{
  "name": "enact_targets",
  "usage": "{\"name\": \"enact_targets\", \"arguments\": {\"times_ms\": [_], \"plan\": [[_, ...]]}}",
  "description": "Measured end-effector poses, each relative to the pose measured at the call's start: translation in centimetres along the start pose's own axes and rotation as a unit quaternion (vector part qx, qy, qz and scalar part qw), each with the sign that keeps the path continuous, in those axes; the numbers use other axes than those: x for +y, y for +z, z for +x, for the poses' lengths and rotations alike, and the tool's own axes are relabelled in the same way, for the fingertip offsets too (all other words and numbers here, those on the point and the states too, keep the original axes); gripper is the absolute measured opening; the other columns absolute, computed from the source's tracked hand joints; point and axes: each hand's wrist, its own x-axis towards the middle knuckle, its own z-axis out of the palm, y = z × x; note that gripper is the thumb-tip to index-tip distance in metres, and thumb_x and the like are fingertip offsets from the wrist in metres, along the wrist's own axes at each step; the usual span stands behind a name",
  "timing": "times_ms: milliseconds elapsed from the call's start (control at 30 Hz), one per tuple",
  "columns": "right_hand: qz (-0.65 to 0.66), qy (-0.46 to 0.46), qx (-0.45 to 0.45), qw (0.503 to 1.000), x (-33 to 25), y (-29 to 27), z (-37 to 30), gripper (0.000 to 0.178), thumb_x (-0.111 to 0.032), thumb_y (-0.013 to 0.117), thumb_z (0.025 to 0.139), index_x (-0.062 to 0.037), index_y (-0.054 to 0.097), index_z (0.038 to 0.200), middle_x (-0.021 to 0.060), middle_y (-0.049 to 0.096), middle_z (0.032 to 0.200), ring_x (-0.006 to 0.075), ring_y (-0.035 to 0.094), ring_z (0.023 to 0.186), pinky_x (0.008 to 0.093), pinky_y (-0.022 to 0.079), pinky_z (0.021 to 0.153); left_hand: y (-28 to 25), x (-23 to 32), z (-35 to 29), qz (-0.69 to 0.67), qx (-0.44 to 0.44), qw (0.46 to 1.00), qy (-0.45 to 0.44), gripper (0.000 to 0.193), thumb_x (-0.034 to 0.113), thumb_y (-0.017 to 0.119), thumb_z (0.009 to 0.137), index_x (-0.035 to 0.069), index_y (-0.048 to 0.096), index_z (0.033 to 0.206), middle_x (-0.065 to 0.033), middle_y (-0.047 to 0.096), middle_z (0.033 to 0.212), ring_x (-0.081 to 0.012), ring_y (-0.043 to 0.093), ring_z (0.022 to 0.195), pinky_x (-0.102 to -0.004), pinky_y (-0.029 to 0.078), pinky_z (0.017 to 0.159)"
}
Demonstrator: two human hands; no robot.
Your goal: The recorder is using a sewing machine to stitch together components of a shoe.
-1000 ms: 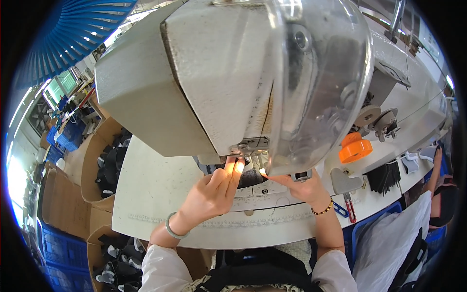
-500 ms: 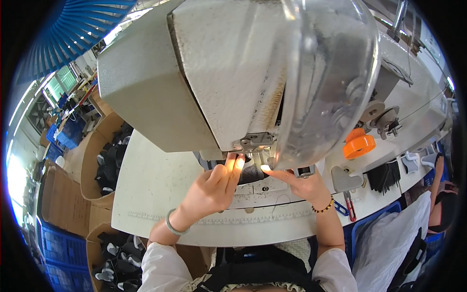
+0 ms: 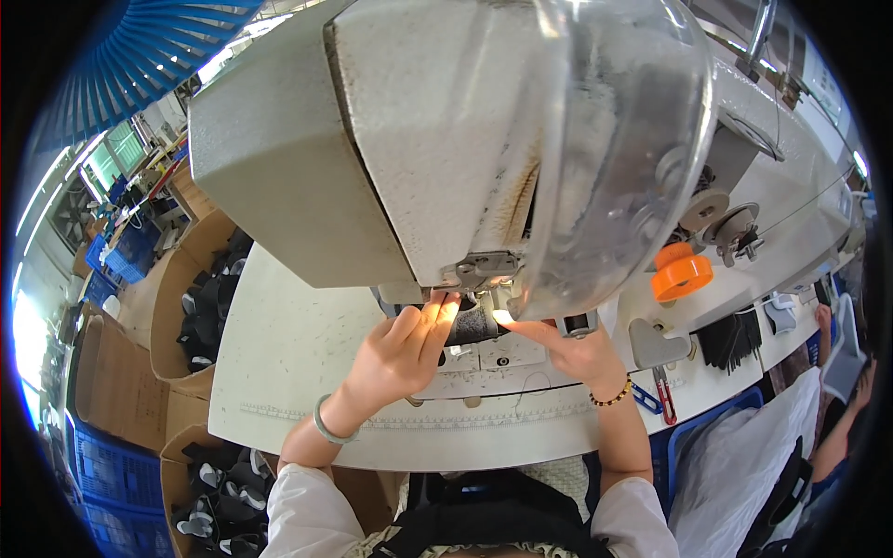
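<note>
A small dark grey fabric piece [image 3: 476,323] lies under the needle area of a large sewing machine [image 3: 446,139]. My left hand [image 3: 400,352] holds it from the left, its fingers pressed together and reaching forward beside the presser foot. On the other side, my right hand [image 3: 579,355] has its index finger stretched to the fabric's right edge. The thumb and other right fingers are mostly hidden, and a metal machine part [image 3: 577,324] stands in front of them. Lamp light falls brightly on the fingertips. The needle itself is hard to make out.
A cardboard box [image 3: 177,307] of dark pieces stands left of the white table [image 3: 298,372]. To the right lie a grey flat part [image 3: 659,344], red-handled snips [image 3: 664,395] and black strips [image 3: 730,342]. A co-worker's arm [image 3: 842,432] shows at far right.
My view has shifted slightly. My left hand sits a little further left and lower, while the fabric stays under the machine. At far right, the co-worker's arms and a grey piece have moved.
</note>
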Motion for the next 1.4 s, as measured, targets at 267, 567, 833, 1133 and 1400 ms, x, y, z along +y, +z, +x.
{"name": "enact_targets", "arguments": {"times_ms": [267,567,833,1133,1400], "plan": [[0.033,-0.033,0.018,0.999,0.7,0.3,0.4,0.024,0.006,0.065,0.066,-0.0043,0.062,0.087,0.0111,0.055,0.091,0.0293,0.051,0.072,0.0367,0.043,0.057,0.6,0.5,0.0,-0.026,0.078,0.996,-0.046,0.03,-0.007,0.065,0.062,-0.001,0.067,0.091,-0.0063,0.069,0.085,-0.0093,0.038,0.055,-0.0183,0.036,0.042],[0.099,-0.004,0.056,0.993,-0.2,-0.5,1.3,0.034,0.01,0.06,0.06,-0.006,0.063,0.09,0.0127,0.053,0.093,0.0291,0.05,0.078,0.0367,0.043,0.062,1.2,0.3,0.2,-0.031,0.142,0.989,-0.026,0.025,-0.011,0.064,0.06,0.002,0.066,0.081,-0.0019,0.067,0.076,-0.0089,0.04,0.053,-0.0175,0.035,0.04],[0.081,0.026,0.05,0.995,-0.3,-0.2,1.1,0.032,0.009,0.06,0.06,-0.0053,0.062,0.089,0.0131,0.051,0.093,0.0296,0.05,0.078,0.0377,0.042,0.064,1.8,-0.5,0.0,-0.068,0.13,0.988,-0.057,0.033,-0.011,0.06,0.057,0.006,0.068,0.084,0.0011,0.067,0.082,-0.0108,0.046,0.056,-0.0193,0.04,0.046],[0.043,-0.012,0.048,0.998,0.2,0.1,0.8,0.026,0.009,0.06,0.062,-0.0022,0.06,0.086,0.0157,0.052,0.091,0.0337,0.052,0.084,0.0407,0.043,0.067,2.3,-0.9,0.2,-0.109,0.152,0.98,-0.063,0.037,-0.009,0.056,0.054,0.006,0.069,0.085,-0.0015,0.07,0.088,-0.012,0.062,0.072,-0.0227,0.047,0.055],[0.047,0.028,0.051,0.997,0.6,0.8,0.7,0.024,0.008,0.06,0.062,-0.0038,0.06,0.083,0.0153,0.055,0.088,0.0348,0.053,0.081,0.0421,0.044,0.068,3.4,-1.1,0.1,-0.11,0.175,0.974,-0.098,0.034,-0.008,0.058,0.051,0.007,0.07,0.079,-0.0009,0.066,0.075,-0.0159,0.057,0.064,-0.0258,0.046,0.05]]}}
